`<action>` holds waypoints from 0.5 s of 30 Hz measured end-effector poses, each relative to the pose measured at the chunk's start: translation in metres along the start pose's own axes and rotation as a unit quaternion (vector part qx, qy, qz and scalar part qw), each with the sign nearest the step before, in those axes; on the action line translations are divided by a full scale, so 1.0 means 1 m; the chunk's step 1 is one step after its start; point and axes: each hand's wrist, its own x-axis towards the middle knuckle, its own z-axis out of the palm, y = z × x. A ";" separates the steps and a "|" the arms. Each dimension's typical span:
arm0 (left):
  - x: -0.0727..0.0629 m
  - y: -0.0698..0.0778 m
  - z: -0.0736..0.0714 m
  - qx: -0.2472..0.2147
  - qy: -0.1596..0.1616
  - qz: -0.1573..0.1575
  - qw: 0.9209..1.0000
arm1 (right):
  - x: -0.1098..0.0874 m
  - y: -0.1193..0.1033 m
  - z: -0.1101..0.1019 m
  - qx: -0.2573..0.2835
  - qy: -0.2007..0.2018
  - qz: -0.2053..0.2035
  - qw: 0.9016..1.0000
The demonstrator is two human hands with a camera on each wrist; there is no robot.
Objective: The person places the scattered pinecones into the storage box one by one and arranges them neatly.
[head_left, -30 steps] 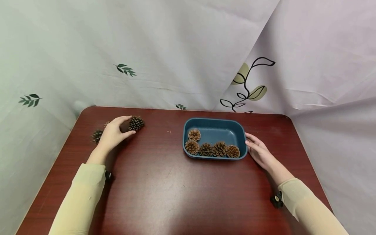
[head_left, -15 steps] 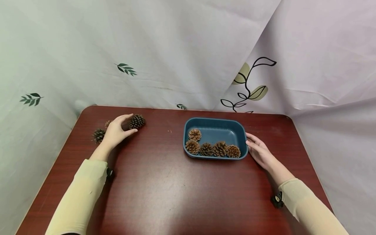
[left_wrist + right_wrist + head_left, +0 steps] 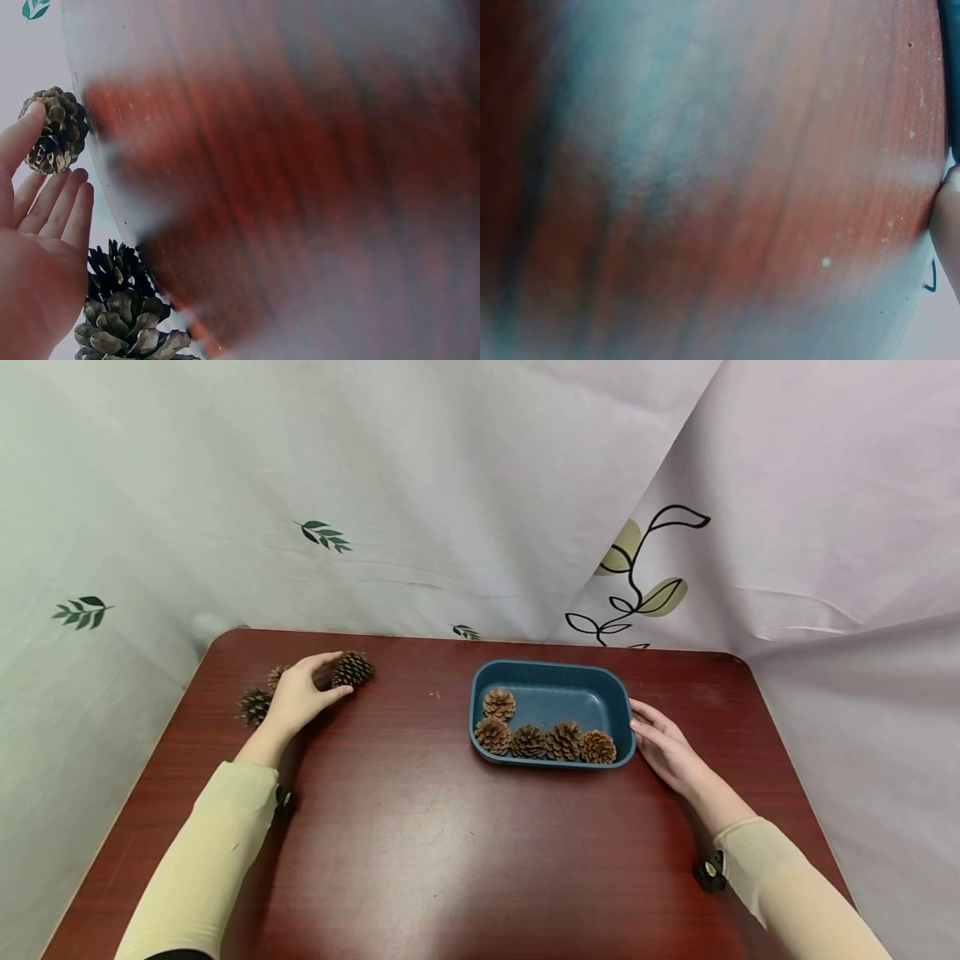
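At the back left of the table, my left hand (image 3: 296,697) has its thumb and fingers on opposite sides of a brown pine cone (image 3: 354,669), pinching it near its left end. From the left wrist, the thumb overlaps this pine cone (image 3: 67,127) and the fingertips meet its lower edge. Two more pine cones, one greyish (image 3: 255,706) and one partly hidden (image 3: 276,677), lie beside that hand. My right hand (image 3: 671,756) rests extended fingers against the right wall of a blue rectangular box (image 3: 558,703). Several pine cones (image 3: 528,742) sit along its front and left sides.
Both hands work over a dark red wooden table (image 3: 450,843) with rounded back corners. A pale cloth (image 3: 450,510) with printed leaves hangs right behind its back edge and along the sides. A black wrist device (image 3: 710,871) shows under the right forearm.
My left hand and the pine cone at its fingertips have shifted slightly right and away, and the thumb has drawn closer to it. The right hand and box stay put.
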 end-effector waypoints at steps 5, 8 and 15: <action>-0.001 0.002 -0.002 -0.018 -0.002 -0.019 1.000 | 0.000 0.001 0.000 0.001 -0.001 -0.003 1.000; -0.002 0.003 -0.003 -0.026 -0.003 -0.026 0.999 | 0.000 0.001 0.000 -0.004 0.000 -0.001 1.000; -0.004 0.006 -0.004 -0.046 0.004 -0.024 0.999 | 0.000 0.001 0.000 -0.011 0.002 0.001 1.000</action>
